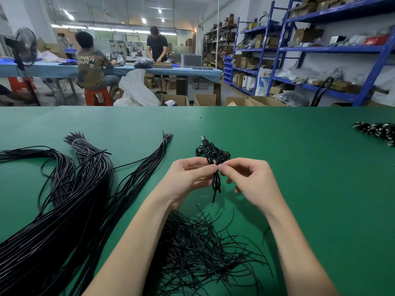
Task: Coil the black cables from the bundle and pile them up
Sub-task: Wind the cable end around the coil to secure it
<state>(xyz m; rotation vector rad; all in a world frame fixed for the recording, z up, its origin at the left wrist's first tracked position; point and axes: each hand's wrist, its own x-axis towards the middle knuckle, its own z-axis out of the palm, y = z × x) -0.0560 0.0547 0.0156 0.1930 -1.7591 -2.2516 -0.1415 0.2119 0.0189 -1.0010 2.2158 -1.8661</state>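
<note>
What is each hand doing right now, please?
Left hand: pinching the coiled black cable.
Right hand: pinching the same cable.

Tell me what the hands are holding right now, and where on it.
Both hands, left and right, pinch one coiled black cable at its middle, fingertips meeting; loops stick up above, ends hang below.

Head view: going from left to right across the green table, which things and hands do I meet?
Long black cable bundles → left hand → coiled cable that both hands pinch → right hand → pile of connectors at the far right edge.
</note>
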